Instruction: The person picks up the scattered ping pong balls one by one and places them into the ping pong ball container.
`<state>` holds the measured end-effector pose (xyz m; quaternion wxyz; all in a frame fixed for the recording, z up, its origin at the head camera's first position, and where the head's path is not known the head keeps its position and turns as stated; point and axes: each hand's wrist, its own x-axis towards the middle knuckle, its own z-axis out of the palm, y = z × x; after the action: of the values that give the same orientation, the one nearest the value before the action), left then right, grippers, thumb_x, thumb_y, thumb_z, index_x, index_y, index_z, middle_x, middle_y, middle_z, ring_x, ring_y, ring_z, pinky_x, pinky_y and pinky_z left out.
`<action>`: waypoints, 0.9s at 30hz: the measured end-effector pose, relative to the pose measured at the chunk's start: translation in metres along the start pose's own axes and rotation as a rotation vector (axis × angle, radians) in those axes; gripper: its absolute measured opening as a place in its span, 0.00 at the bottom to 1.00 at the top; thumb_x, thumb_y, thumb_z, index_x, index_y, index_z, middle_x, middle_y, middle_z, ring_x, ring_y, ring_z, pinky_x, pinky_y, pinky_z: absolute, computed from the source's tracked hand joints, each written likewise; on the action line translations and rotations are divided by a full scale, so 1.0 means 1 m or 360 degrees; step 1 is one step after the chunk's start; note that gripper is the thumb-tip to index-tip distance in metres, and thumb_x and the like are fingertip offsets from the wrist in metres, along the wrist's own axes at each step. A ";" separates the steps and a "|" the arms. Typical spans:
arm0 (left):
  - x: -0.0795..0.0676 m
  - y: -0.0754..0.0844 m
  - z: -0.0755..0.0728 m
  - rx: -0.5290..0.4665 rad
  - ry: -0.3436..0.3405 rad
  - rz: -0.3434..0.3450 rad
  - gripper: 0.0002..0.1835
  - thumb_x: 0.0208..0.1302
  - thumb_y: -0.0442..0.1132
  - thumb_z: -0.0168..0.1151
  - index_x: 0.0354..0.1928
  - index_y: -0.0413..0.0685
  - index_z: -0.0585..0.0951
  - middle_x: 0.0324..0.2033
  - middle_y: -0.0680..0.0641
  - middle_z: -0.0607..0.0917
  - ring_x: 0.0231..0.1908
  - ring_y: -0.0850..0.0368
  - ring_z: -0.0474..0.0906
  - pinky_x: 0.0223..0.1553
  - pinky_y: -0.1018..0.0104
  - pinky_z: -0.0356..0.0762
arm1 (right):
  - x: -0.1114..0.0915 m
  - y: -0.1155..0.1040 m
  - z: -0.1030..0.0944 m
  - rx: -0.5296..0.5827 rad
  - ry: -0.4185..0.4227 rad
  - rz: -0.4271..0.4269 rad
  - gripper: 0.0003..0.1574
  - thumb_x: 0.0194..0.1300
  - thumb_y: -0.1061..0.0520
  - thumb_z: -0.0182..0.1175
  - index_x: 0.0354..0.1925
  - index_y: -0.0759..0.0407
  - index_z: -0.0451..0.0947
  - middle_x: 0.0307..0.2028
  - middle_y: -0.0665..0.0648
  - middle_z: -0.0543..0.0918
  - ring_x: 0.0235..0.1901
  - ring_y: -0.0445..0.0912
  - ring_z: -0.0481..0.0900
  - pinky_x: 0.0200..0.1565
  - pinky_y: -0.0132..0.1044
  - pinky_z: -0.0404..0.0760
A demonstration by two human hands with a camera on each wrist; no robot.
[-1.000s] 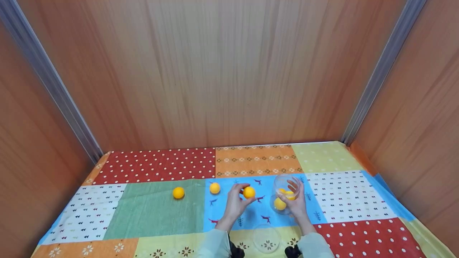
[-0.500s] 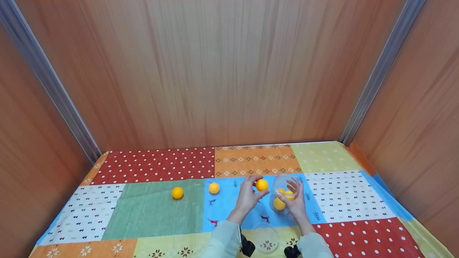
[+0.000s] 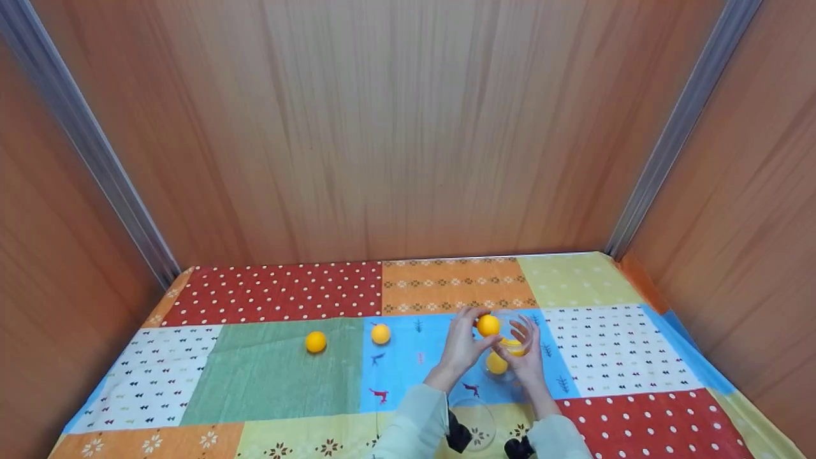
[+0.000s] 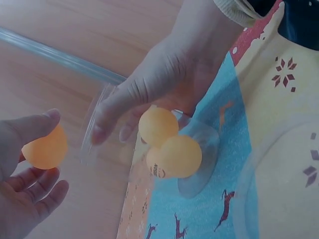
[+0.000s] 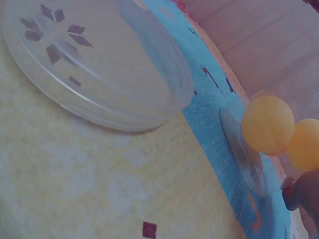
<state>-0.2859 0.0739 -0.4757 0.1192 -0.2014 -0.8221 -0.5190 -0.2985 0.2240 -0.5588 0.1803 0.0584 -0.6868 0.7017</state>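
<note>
My left hand (image 3: pixel 460 347) pinches an orange ping-pong ball (image 3: pixel 489 325) between thumb and fingers, right at the mouth of a clear plastic jar (image 3: pixel 508 315). Around the jar's upper part, my right hand (image 3: pixel 528 357) grips with thumb and fingers on opposite sides. Several orange balls (image 4: pixel 180 156) lie inside the jar, seen through its wall in the left wrist view. The right wrist view catches the jar's base (image 5: pixel 241 144) and only a fingertip of the right hand. A round clear lid (image 5: pixel 99 107) lies on the cloth nearer to me.
Two more orange balls rest left of the hands, one ball (image 3: pixel 380 334) on the blue patch and another ball (image 3: pixel 315 342) on the green patch. A patchwork cloth (image 3: pixel 274 382) covers the table. Wooden panels (image 3: pixel 408 127) enclose the back and both sides.
The left hand has moved right and slightly away from me with its ball, from beside the jar to its mouth. The right hand and the jar have stayed in place.
</note>
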 end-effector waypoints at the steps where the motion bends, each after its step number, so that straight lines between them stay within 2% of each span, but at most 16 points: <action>1: 0.001 0.002 0.001 0.0003 -0.0009 -0.0012 0.22 0.50 0.38 0.66 0.48 0.43 0.76 0.41 0.51 0.74 0.37 0.59 0.70 0.37 0.74 0.71 | 0.000 0.000 0.000 -0.0017 0.0001 0.0008 0.49 0.49 0.69 0.63 0.63 0.63 0.47 0.58 0.68 0.59 0.58 0.62 0.55 0.57 0.55 0.57; 3: 0.003 0.005 0.004 0.0014 -0.0029 -0.0041 0.22 0.50 0.38 0.66 0.49 0.45 0.76 0.41 0.51 0.74 0.38 0.60 0.70 0.40 0.75 0.71 | 0.000 0.001 -0.001 -0.0040 0.0002 0.0017 0.48 0.50 0.68 0.63 0.63 0.62 0.47 0.58 0.68 0.60 0.58 0.61 0.56 0.56 0.52 0.59; 7: 0.007 0.010 0.009 0.0047 -0.0064 -0.0084 0.22 0.50 0.37 0.66 0.49 0.46 0.75 0.43 0.52 0.73 0.40 0.59 0.70 0.44 0.72 0.71 | 0.000 -0.001 -0.001 -0.0057 -0.0001 0.0031 0.49 0.50 0.68 0.63 0.63 0.62 0.46 0.58 0.67 0.59 0.58 0.59 0.57 0.53 0.37 0.67; 9: 0.009 0.012 0.011 0.0066 -0.0076 -0.0099 0.22 0.50 0.37 0.66 0.49 0.46 0.76 0.42 0.52 0.73 0.41 0.59 0.70 0.45 0.72 0.71 | 0.000 -0.002 -0.001 -0.0065 0.0000 0.0058 0.50 0.50 0.69 0.63 0.64 0.61 0.45 0.59 0.66 0.58 0.58 0.57 0.56 0.50 0.29 0.68; 11: 0.010 0.014 0.014 0.0083 -0.0086 -0.0117 0.22 0.50 0.37 0.66 0.49 0.47 0.76 0.42 0.53 0.73 0.42 0.59 0.69 0.45 0.73 0.71 | -0.001 -0.003 -0.001 -0.0083 0.0004 0.0092 0.50 0.51 0.68 0.62 0.64 0.59 0.44 0.60 0.64 0.57 0.59 0.56 0.55 0.48 0.25 0.68; 15: 0.015 0.017 0.017 0.0080 -0.0095 -0.0158 0.22 0.49 0.38 0.67 0.49 0.50 0.76 0.41 0.55 0.73 0.41 0.61 0.69 0.44 0.75 0.71 | 0.000 -0.004 -0.002 -0.0155 0.0009 0.0142 0.51 0.51 0.68 0.63 0.65 0.57 0.43 0.61 0.62 0.55 0.60 0.54 0.55 0.49 0.27 0.69; 22: 0.020 0.019 0.020 0.0178 -0.0125 -0.0162 0.23 0.49 0.38 0.67 0.50 0.49 0.75 0.41 0.55 0.73 0.40 0.62 0.70 0.44 0.75 0.71 | -0.001 0.000 -0.002 -0.0189 0.0013 0.0170 0.53 0.49 0.66 0.65 0.65 0.58 0.43 0.62 0.62 0.55 0.59 0.56 0.56 0.53 0.42 0.68; 24: 0.021 0.019 0.020 0.0186 -0.0129 -0.0152 0.23 0.49 0.37 0.67 0.51 0.49 0.75 0.41 0.54 0.73 0.40 0.61 0.71 0.44 0.74 0.71 | -0.001 0.001 -0.002 -0.0187 0.0011 0.0183 0.53 0.49 0.66 0.65 0.64 0.58 0.43 0.62 0.62 0.55 0.59 0.56 0.56 0.53 0.42 0.68; 27: 0.022 0.019 0.019 0.0207 -0.0138 -0.0124 0.24 0.49 0.37 0.67 0.52 0.49 0.74 0.42 0.52 0.73 0.42 0.59 0.72 0.42 0.74 0.72 | 0.000 0.000 -0.003 -0.0159 0.0016 0.0158 0.53 0.48 0.68 0.65 0.64 0.58 0.44 0.61 0.63 0.57 0.59 0.55 0.56 0.52 0.37 0.69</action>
<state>-0.2967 0.1031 -0.4593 0.0759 -0.1834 -0.8657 -0.4595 -0.2984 0.2267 -0.5593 0.1513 0.0117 -0.7221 0.6750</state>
